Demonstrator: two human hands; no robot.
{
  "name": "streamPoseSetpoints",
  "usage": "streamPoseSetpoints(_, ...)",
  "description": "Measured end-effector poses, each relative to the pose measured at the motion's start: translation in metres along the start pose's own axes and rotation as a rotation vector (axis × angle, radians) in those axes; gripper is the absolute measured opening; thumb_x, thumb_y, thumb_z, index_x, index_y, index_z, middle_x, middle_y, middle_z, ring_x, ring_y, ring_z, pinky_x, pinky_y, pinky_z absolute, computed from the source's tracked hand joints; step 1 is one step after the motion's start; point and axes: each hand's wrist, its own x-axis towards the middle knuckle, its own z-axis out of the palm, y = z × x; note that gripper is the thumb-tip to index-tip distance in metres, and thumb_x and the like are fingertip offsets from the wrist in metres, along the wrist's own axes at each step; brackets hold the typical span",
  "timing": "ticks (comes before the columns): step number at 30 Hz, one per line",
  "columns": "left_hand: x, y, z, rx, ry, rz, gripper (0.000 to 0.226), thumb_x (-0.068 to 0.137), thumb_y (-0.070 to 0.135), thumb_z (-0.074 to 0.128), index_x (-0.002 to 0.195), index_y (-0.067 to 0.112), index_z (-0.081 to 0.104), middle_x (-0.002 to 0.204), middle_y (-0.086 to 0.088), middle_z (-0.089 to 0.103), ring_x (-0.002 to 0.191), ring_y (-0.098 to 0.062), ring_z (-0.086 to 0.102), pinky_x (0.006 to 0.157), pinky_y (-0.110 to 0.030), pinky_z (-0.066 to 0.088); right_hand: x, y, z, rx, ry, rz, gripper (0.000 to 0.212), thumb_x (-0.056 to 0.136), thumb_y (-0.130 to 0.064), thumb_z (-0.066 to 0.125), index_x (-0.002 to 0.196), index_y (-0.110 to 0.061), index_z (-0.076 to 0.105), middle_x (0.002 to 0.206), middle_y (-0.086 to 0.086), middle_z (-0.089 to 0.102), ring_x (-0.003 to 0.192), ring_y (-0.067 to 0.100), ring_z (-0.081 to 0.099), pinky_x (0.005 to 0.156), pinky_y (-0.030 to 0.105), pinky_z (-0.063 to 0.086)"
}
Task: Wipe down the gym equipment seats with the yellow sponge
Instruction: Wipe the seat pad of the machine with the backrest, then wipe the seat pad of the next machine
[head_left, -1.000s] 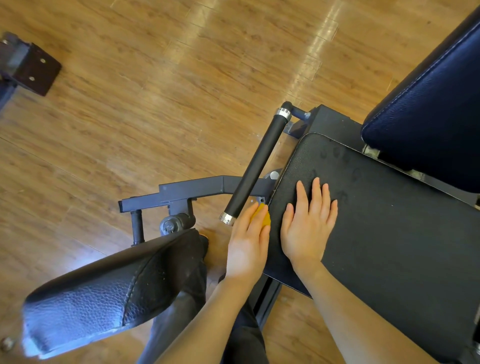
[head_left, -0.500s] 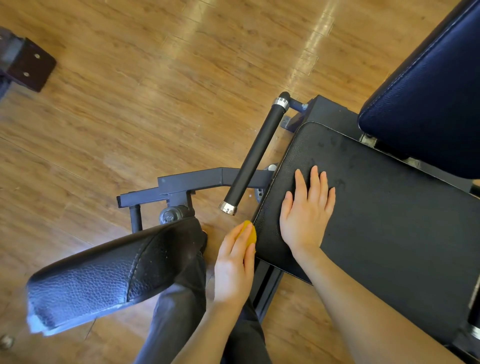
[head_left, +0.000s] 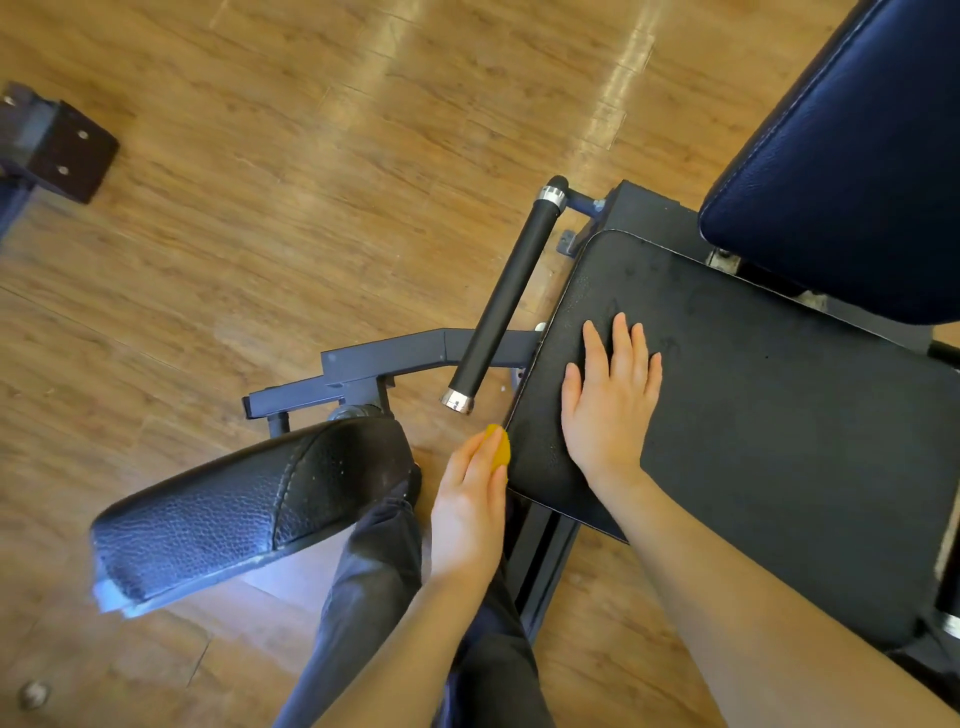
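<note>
Sliding down the side edge of the flat black padded seat (head_left: 753, 415), the left hand (head_left: 470, 499) pressed the small yellow sponge (head_left: 500, 446) with straight fingers while the right hand (head_left: 608, 400) lay flat and wide on top, and the seat top likely needed wiping next

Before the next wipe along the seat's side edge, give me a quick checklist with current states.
1. Yellow sponge in the left hand: ok, fingers press it.
2. Sponge touching the black seat pad edge: ok.
3. Right hand steadying the seat: ok, lying flat on top.
4. Path clear of the black handle bar: ok, its chrome end sits just above the sponge.
5. Edge already clean: cannot tell.
</note>
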Motion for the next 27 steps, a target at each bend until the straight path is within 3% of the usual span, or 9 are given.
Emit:
streamPoseSetpoints(4,-0.003,0.016,-0.017,0.015,-0.062,0.013,0.038,0.095,0.012,0.057,0.132,0.009,0.056,0.130,-0.002,0.057,0.118,-0.005,0.049,0.103,0.000,0.023,-0.004,0.006,-0.024,0.097,-0.132,0.004,0.047,0.098,-0.025,0.051,0.143,-0.016,0.043,0.153,0.014,0.034,0.143,0.030,0.026,0.117,0.047,0.018)
streamPoseSetpoints(6,0.007,0.037,-0.023,-0.022,-0.079,0.029,0.040,0.095,0.014,0.056,0.134,0.011,0.055,0.132,0.007,0.052,0.121,-0.001,0.047,0.102,-0.001,0.026,-0.012,0.015,-0.043,0.143,-0.126,0.060,0.049,0.096,-0.022,0.055,0.143,-0.015,0.043,0.152,0.016,0.034,0.141,0.031,0.030,0.116,0.048,0.025)
streamPoseSetpoints(8,0.021,0.059,-0.029,-0.025,-0.104,0.095,0.041,0.095,0.014,0.057,0.136,0.012,0.054,0.134,0.006,0.051,0.124,-0.003,0.048,0.105,-0.007,0.030,-0.024,0.025,-0.065,0.171,-0.089,0.146,0.049,0.095,-0.020,0.057,0.142,-0.013,0.045,0.150,0.017,0.036,0.139,0.034,0.033,0.113,0.049,0.030)
streamPoseSetpoints(10,0.036,0.081,-0.035,0.035,-0.141,0.190,0.043,0.095,0.013,0.059,0.137,0.012,0.052,0.137,0.000,0.051,0.124,-0.009,0.049,0.108,-0.018,0.034,-0.037,0.035,-0.089,0.176,-0.068,0.237,0.048,0.095,-0.020,0.058,0.141,-0.013,0.046,0.150,0.017,0.038,0.138,0.033,0.035,0.113,0.048,0.030)
streamPoseSetpoints(14,0.052,0.134,-0.050,0.118,-0.309,0.402,0.042,0.096,0.017,0.057,0.137,0.013,0.052,0.141,-0.003,0.050,0.126,-0.016,0.048,0.107,-0.019,0.030,-0.069,0.053,-0.141,0.159,0.002,0.354,0.045,0.096,-0.022,0.056,0.139,-0.012,0.049,0.145,0.014,0.045,0.136,0.032,0.038,0.111,0.046,0.030)
streamPoseSetpoints(16,0.055,0.159,-0.055,0.150,-0.380,0.568,0.040,0.096,0.018,0.058,0.135,0.012,0.054,0.139,-0.004,0.051,0.126,-0.020,0.049,0.110,-0.028,0.035,-0.088,0.057,-0.166,0.149,0.034,0.423,0.045,0.096,-0.024,0.057,0.138,-0.012,0.050,0.144,0.014,0.047,0.135,0.032,0.040,0.110,0.047,0.031)
streamPoseSetpoints(18,0.053,0.185,-0.058,0.147,-0.432,0.710,0.039,0.094,0.015,0.060,0.132,0.009,0.057,0.136,-0.008,0.054,0.122,-0.024,0.053,0.107,-0.033,0.038,-0.113,0.058,-0.188,0.089,0.084,0.480,0.046,0.090,-0.023,0.066,0.134,-0.011,0.055,0.137,0.014,0.053,0.129,0.034,0.048,0.105,0.049,0.038)
streamPoseSetpoints(22,0.035,0.229,-0.058,0.140,-0.502,0.932,0.038,0.090,0.010,0.066,0.127,0.005,0.061,0.129,-0.011,0.059,0.115,-0.028,0.058,0.100,-0.028,0.038,-0.172,0.053,-0.224,-0.069,0.148,0.558,0.056,0.070,-0.023,0.084,0.121,-0.010,0.065,0.122,0.014,0.064,0.113,0.033,0.062,0.091,0.051,0.050)
streamPoseSetpoints(27,-0.011,0.270,-0.047,0.101,-0.631,1.173,0.040,0.088,0.011,0.067,0.128,0.008,0.060,0.129,-0.009,0.059,0.111,-0.027,0.060,0.090,-0.040,0.053,-0.247,0.038,-0.253,-0.120,0.241,0.810,0.056,0.072,-0.026,0.082,0.124,-0.014,0.064,0.125,0.012,0.063,0.117,0.032,0.059,0.095,0.052,0.049)
